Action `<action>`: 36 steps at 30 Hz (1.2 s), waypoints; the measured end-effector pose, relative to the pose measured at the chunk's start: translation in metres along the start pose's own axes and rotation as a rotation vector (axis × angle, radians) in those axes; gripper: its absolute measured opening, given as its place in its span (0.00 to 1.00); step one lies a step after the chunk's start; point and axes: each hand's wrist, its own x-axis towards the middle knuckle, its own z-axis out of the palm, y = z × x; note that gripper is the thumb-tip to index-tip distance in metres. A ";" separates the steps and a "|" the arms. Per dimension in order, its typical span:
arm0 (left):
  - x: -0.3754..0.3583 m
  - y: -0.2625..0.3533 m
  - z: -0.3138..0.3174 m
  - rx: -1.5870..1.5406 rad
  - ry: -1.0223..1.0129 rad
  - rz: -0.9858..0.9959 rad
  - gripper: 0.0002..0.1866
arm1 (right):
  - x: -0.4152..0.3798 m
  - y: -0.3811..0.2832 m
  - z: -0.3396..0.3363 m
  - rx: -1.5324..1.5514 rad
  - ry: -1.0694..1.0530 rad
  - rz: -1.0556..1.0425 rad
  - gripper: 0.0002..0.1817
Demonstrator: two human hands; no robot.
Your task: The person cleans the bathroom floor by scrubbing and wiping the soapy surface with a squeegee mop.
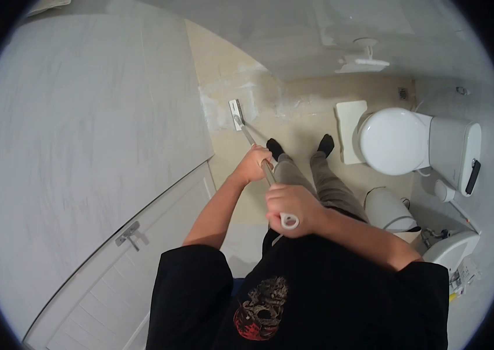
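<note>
1. Black shirt [293, 303] with a red and grey print fills the nearest part of the view, below both hands.
2. Right hand [289, 208] is closed round the top end of the mop [257, 147] handle, whose looped white cap shows just under the knuckles.
3. Left hand [253, 164] is closed round the same handle farther down, just beyond the right hand.
4. Between the two hands the handle runs straight and slants away toward the upper left.
5. Past the left hand the handle ends in a flat white mop head [236, 114], lying on the floor [293, 125] against a pale wet-looking patch.
6. Two feet in black socks [325, 143] stand on the floor just beyond the hands, right of the handle, below grey trousers [328, 186].
7. Left of the hands is a white door [142, 245] with a metal handle [130, 234].
8. Right of the hands stands a small white bin [388, 208], lid down.
9. Beyond the bin, well right of the hands, is a toilet [401, 140] with its lid shut, and a pale mat [349, 128] in front of it.
10. Farthest off, a white fitting [366, 58] sits on the wall.
</note>
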 end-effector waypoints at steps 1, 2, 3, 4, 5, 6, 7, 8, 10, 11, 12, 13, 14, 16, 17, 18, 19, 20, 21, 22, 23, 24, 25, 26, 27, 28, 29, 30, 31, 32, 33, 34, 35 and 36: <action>-0.016 -0.009 0.011 -0.006 -0.020 -0.019 0.11 | -0.007 0.005 0.014 0.023 0.006 0.016 0.12; -0.022 -0.019 0.019 0.031 0.083 0.047 0.12 | -0.013 0.022 0.025 0.009 -0.011 -0.029 0.12; -0.007 -0.020 0.011 0.079 0.206 0.143 0.13 | 0.000 0.031 0.018 -0.037 -0.030 -0.093 0.11; 0.000 -0.021 0.005 0.076 0.202 0.157 0.13 | 0.006 0.034 0.013 -0.050 -0.024 -0.088 0.11; -0.003 -0.022 0.000 0.022 0.193 0.108 0.12 | 0.008 0.033 0.015 -0.050 -0.009 -0.052 0.11; -0.002 -0.024 -0.007 -0.023 0.193 0.067 0.11 | 0.015 0.028 0.014 -0.059 0.005 -0.027 0.11; -0.005 -0.026 -0.009 -0.019 0.196 0.076 0.11 | 0.016 0.022 0.017 -0.067 0.007 -0.033 0.11; -0.013 -0.027 -0.008 0.012 0.154 0.118 0.11 | 0.013 0.014 0.025 -0.068 0.001 -0.031 0.10; -0.027 -0.044 -0.009 0.037 0.097 0.152 0.11 | 0.009 0.020 0.045 -0.024 -0.047 -0.029 0.11; -0.034 -0.054 -0.009 0.062 0.055 0.098 0.10 | 0.011 0.027 0.058 -0.021 -0.039 -0.018 0.11; -0.035 -0.061 -0.008 0.087 0.019 0.053 0.09 | 0.015 0.036 0.064 -0.065 -0.007 -0.038 0.11; -0.033 -0.067 -0.014 0.073 0.011 0.054 0.09 | 0.019 0.038 0.070 -0.102 0.017 -0.052 0.11; -0.031 -0.075 -0.027 0.065 0.013 0.032 0.10 | 0.023 0.040 0.077 -0.094 0.012 -0.037 0.11; -0.032 -0.083 -0.047 0.101 0.137 0.121 0.12 | 0.050 0.046 0.079 -0.112 0.055 -0.022 0.11; -0.033 -0.084 -0.057 0.116 0.153 0.134 0.12 | 0.060 0.043 0.081 -0.126 0.055 -0.043 0.11; -0.037 -0.086 -0.062 0.107 0.133 0.128 0.13 | 0.064 0.037 0.087 -0.124 0.054 0.003 0.11; -0.043 -0.089 -0.063 0.094 0.104 0.122 0.13 | 0.066 0.031 0.095 -0.120 0.058 0.057 0.11; -0.048 -0.092 -0.061 0.101 0.098 0.134 0.13 | 0.064 0.026 0.101 -0.128 0.070 0.055 0.11; -0.052 -0.091 -0.059 0.103 0.089 0.158 0.13 | 0.061 0.020 0.106 -0.113 0.076 0.053 0.12; -0.057 -0.088 -0.055 0.103 0.078 0.178 0.12 | 0.055 0.014 0.109 -0.094 0.081 0.053 0.12; -0.061 -0.084 -0.046 0.161 0.070 0.191 0.11 | 0.047 0.007 0.110 -0.086 0.093 0.051 0.12; -0.062 -0.078 -0.036 0.219 0.065 0.200 0.11 | 0.038 -0.001 0.108 -0.076 0.103 0.048 0.13; -0.061 -0.067 -0.027 0.192 0.032 0.233 0.11 | 0.028 -0.012 0.106 -0.063 0.119 0.068 0.13; -0.059 -0.058 -0.016 0.163 -0.001 0.263 0.10 | 0.018 -0.021 0.104 -0.047 0.134 0.088 0.13; -0.055 -0.054 -0.001 0.119 -0.033 0.284 0.10 | 0.008 -0.027 0.102 -0.038 0.133 0.094 0.13; -0.054 -0.050 0.007 0.072 -0.068 0.307 0.10 | -0.002 -0.034 0.100 -0.050 0.160 0.111 0.13; -0.056 -0.049 0.010 0.062 -0.076 0.309 0.10 | -0.008 -0.039 0.100 -0.069 0.188 0.129 0.13; -0.055 -0.046 0.011 0.059 -0.084 0.326 0.10 | -0.009 -0.038 0.103 -0.076 0.190 0.137 0.13; -0.050 -0.041 0.009 0.059 -0.086 0.347 0.10 | -0.010 -0.032 0.105 -0.104 0.181 0.150 0.12; -0.052 -0.047 0.005 0.056 -0.085 0.357 0.10 | -0.011 -0.026 0.109 -0.128 0.174 0.164 0.12; -0.057 -0.066 0.004 0.116 -0.137 0.351 0.10 | -0.011 -0.021 0.115 -0.137 0.175 0.169 0.12; -0.056 -0.073 0.000 0.180 -0.181 0.345 0.10 | -0.006 -0.014 0.121 -0.134 0.120 0.119 0.12; -0.049 -0.078 -0.002 0.181 -0.173 0.347 0.10 | -0.001 -0.008 0.124 -0.125 0.062 0.067 0.12; -0.047 -0.082 -0.004 0.178 -0.156 0.339 0.10 | 0.003 -0.004 0.124 -0.119 0.092 0.039 0.12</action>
